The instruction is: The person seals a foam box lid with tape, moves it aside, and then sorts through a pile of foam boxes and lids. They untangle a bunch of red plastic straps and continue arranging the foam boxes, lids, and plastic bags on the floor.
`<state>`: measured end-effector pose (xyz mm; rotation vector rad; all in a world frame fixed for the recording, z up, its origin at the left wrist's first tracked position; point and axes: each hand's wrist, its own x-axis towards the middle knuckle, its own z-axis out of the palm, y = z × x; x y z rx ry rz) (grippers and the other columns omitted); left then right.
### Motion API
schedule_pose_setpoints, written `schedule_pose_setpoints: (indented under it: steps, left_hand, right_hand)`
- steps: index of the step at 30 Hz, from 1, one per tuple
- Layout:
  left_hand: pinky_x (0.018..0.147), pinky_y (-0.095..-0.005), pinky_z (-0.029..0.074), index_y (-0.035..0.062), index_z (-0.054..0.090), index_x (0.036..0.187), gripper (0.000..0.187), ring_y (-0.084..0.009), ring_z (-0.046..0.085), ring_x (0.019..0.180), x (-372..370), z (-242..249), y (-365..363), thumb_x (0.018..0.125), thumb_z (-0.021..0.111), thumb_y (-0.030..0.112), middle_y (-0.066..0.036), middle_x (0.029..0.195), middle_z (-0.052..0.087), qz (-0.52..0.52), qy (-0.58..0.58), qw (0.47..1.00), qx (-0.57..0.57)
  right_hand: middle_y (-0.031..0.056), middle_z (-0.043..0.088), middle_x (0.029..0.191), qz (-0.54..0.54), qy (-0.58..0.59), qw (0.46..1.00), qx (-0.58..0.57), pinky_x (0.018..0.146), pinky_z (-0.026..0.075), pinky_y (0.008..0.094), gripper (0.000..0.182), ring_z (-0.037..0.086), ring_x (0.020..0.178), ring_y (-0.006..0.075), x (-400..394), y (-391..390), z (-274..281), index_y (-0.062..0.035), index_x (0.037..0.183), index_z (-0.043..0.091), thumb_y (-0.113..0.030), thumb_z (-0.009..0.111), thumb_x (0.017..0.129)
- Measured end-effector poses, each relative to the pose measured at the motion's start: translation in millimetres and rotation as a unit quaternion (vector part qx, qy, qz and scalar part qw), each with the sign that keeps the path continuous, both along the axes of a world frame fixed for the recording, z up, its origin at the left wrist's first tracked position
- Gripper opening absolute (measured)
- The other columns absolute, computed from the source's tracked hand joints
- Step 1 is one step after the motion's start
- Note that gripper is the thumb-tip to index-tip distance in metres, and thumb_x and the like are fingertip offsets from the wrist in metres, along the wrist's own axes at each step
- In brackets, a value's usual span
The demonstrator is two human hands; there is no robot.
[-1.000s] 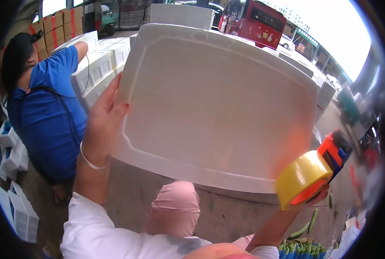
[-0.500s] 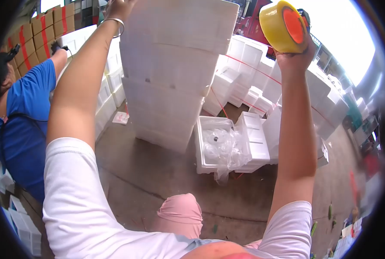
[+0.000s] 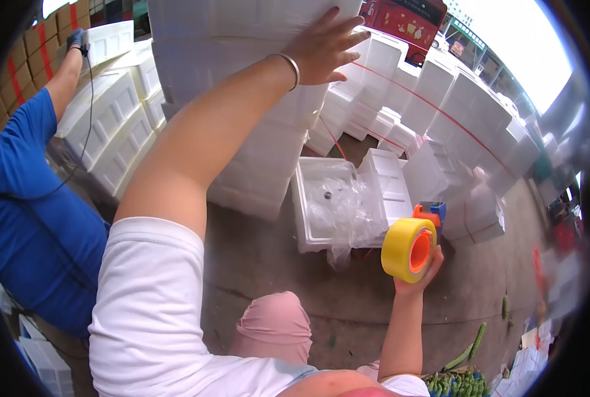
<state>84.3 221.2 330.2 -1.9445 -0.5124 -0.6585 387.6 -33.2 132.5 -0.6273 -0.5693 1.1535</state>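
My left hand [image 3: 321,46], wearing a bracelet at the wrist, reaches across the tall stack of white foam boxes [image 3: 255,149]. Its fingers are spread apart at the right side of the upper boxes, overlapping them in this view. Low on the right, my right hand [image 3: 429,270] is wrapped round a tape dispenser [image 3: 409,250] that carries a thick yellow roll with an orange core. The blue and orange head of the dispenser points up and away from me; its grip is mostly hidden behind the roll.
Beyond the dispenser, an open foam box [image 3: 299,215] holds clear plastic bags. More white boxes [image 3: 467,109] with red strapping stand behind. At left, a person in blue [image 3: 40,238] touches another box stack [image 3: 106,122]. Green vegetables [image 3: 457,384] lie at bottom right.
My left hand has swung right from the stack's upper left to its right side, fingers spreading. My right hand has lowered the tape dispenser. The person in blue has reached further up.
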Motion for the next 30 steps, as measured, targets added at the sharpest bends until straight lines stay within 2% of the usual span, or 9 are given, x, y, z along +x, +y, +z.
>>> schedule_pose_setpoints:
  steps: [3, 5, 11, 14, 15, 19, 23, 26, 30]
  left_hand:
    - [0.111, -0.0494, 0.021, 0.0045, 0.043, 0.133, 0.067, -0.0409, 0.027, 0.134, 2, 10, 32, 0.080, 0.065, 0.040, -0.022, 0.132, 0.046, -0.021, 0.064, 0.994, -0.091]
    - [0.102, -0.0459, 0.033, 0.0141, 0.057, 0.115, 0.039, -0.0279, 0.045, 0.118, 2, 6, 42, 0.085, 0.061, 0.040, -0.009, 0.126, 0.049, 0.070, 0.093, 0.993, 0.004]
    - [0.090, -0.0401, 0.044, 0.0116, 0.057, 0.099, 0.023, -0.0276, 0.049, 0.114, -1, -15, 54, 0.090, 0.055, 0.033, -0.008, 0.121, 0.050, 0.019, -0.007, 0.999, -0.039]
    - [0.112, -0.0418, 0.023, 0.0070, 0.063, 0.110, 0.032, -0.0252, 0.035, 0.131, 13, -7, 21, 0.090, 0.056, 0.031, -0.005, 0.121, 0.055, 0.112, 0.006, 0.992, -0.053]
    - [0.115, -0.0474, 0.007, 0.0092, 0.060, 0.115, 0.037, -0.0287, 0.018, 0.138, 21, -8, 7, 0.089, 0.055, 0.035, -0.006, 0.131, 0.047, 0.181, 0.024, 0.979, -0.095]
    - [0.112, -0.0456, 0.023, 0.0108, 0.056, 0.106, 0.034, -0.0302, 0.036, 0.127, 27, -101, -80, 0.079, 0.066, 0.031, -0.010, 0.121, 0.048, -0.108, -0.090, 0.977, -0.159]
    - [0.085, -0.0344, 0.048, 0.0097, 0.063, 0.100, 0.027, -0.0259, 0.062, 0.094, 18, -174, -241, 0.089, 0.057, 0.033, -0.007, 0.108, 0.062, -0.159, -0.136, 0.743, -0.636]
    - [0.084, -0.0327, 0.048, 0.0072, 0.064, 0.104, 0.031, -0.0227, 0.064, 0.094, 4, -157, -338, 0.091, 0.056, 0.034, -0.008, 0.102, 0.066, -0.195, -0.232, 0.638, -0.708]
    - [0.076, -0.0288, 0.049, -0.0014, 0.063, 0.104, 0.042, -0.0176, 0.063, 0.087, -11, -107, -441, 0.089, 0.060, 0.038, -0.009, 0.093, 0.066, -0.448, -0.360, 0.478, -0.664]
  right_hand:
    - [0.0042, 0.061, 0.110, -0.059, 0.019, 0.997, -0.048, 0.082, 0.050, 0.0347, 0.049, 0.060, 0.098, 0.0176, 8, -42, -6, -0.0109, 0.116, 0.055, -0.049, 0.041, 0.088]
    - [0.0041, 0.061, 0.109, -0.089, 0.024, 0.994, -0.062, 0.082, 0.050, 0.0346, 0.048, 0.060, 0.098, 0.0175, 20, -63, -11, -0.0110, 0.115, 0.055, -0.048, 0.041, 0.088]
    - [0.0054, 0.061, 0.106, -0.148, -0.045, 0.983, -0.096, 0.085, 0.049, 0.0353, 0.046, 0.059, 0.099, 0.0181, 32, -116, -9, -0.0091, 0.109, 0.057, -0.046, 0.041, 0.087]
    - [0.0038, 0.060, 0.107, -0.128, -0.018, 0.985, -0.111, 0.086, 0.048, 0.0345, 0.045, 0.058, 0.100, 0.0167, 28, -135, -5, -0.0105, 0.110, 0.058, -0.046, 0.041, 0.088]
    - [0.0043, 0.060, 0.108, -0.126, -0.033, 0.986, -0.105, 0.086, 0.048, 0.0342, 0.045, 0.058, 0.101, 0.0172, 25, -142, -5, -0.0098, 0.111, 0.058, -0.045, 0.042, 0.087]
    - [0.0089, 0.060, 0.112, -0.105, -0.169, 0.971, -0.130, 0.085, 0.050, 0.0314, 0.054, 0.059, 0.101, 0.0201, 31, -172, -25, -0.0023, 0.127, 0.049, -0.036, 0.045, 0.085]
    - [0.0124, 0.056, 0.120, -0.037, -0.286, 0.955, -0.071, 0.091, 0.047, 0.0321, 0.066, 0.059, 0.103, 0.0200, 13, -204, -22, 0.0000, 0.140, 0.036, -0.026, 0.054, 0.082]
    - [0.0145, 0.055, 0.121, -0.002, -0.265, 0.962, -0.060, 0.092, 0.047, 0.0332, 0.068, 0.058, 0.104, 0.0208, 13, -224, -21, 0.0005, 0.140, 0.035, -0.022, 0.057, 0.080]
    - [0.0145, 0.055, 0.122, 0.064, -0.328, 0.941, -0.051, 0.092, 0.047, 0.0333, 0.068, 0.058, 0.105, 0.0213, 31, -243, -21, 0.0013, 0.139, 0.036, -0.023, 0.059, 0.080]
